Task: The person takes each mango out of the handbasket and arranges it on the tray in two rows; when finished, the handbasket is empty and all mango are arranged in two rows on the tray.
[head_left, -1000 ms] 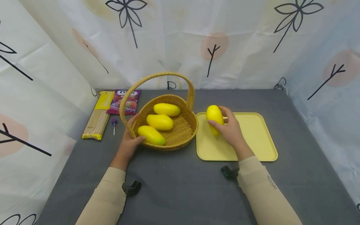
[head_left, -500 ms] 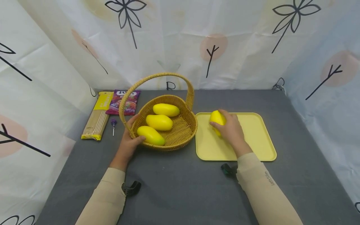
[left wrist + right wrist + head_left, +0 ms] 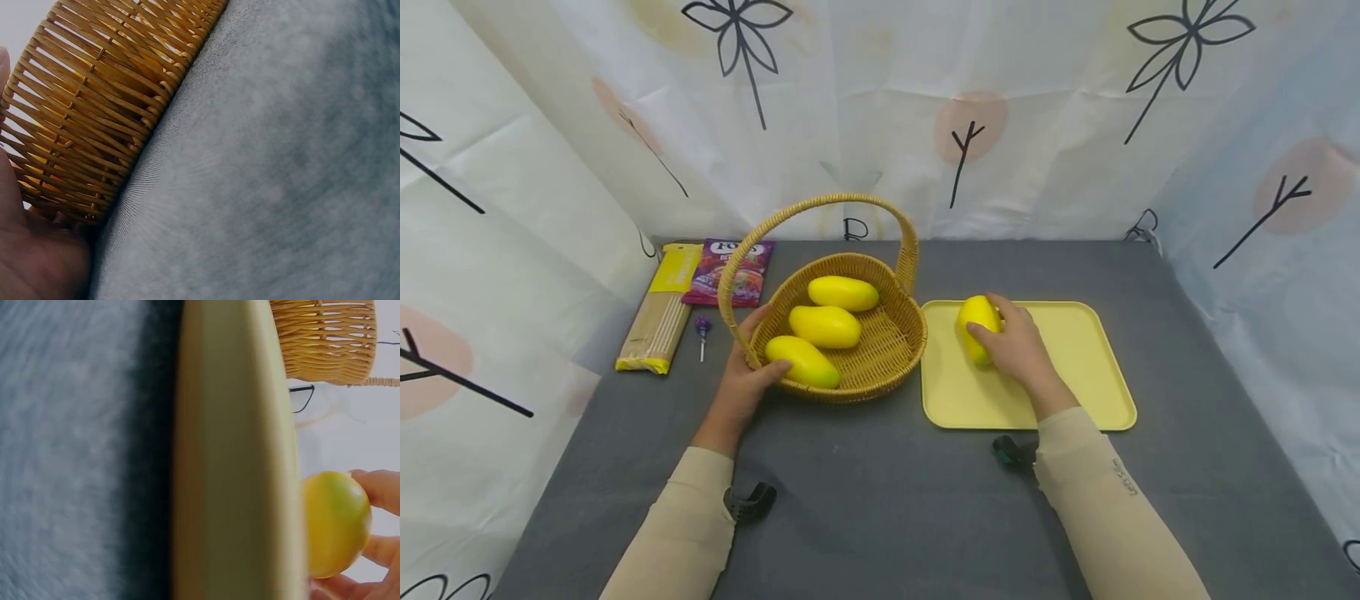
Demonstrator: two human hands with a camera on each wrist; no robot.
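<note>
A woven basket [image 3: 891, 379] with a tall arched handle stands left of the middle in the head view. Three yellow mangoes [image 3: 825, 327] lie inside, along its left and back. My left hand [image 3: 743, 387] grips the basket's left side, thumb over the rim beside the nearest mango; the left wrist view shows the palm against the weave [image 3: 94, 106]. Over the back left part of a pale yellow tray [image 3: 1086, 375], my right hand [image 3: 1018, 346] holds another mango [image 3: 976, 325] between thumb and fingers. That mango [image 3: 334, 525] has a greenish end in the right wrist view.
Left of the basket lie a pack of noodles [image 3: 658, 321], a purple snack bag [image 3: 737, 279] and a small lollipop [image 3: 702, 327]. A grey cloth [image 3: 880, 500] covers the table. Patterned white curtains [image 3: 880, 117] hang behind and at both sides.
My right hand has lowered the mango toward the tray and shifted slightly right, tilting the fruit from its more upright pose. The left hand and the basket stay in place.
</note>
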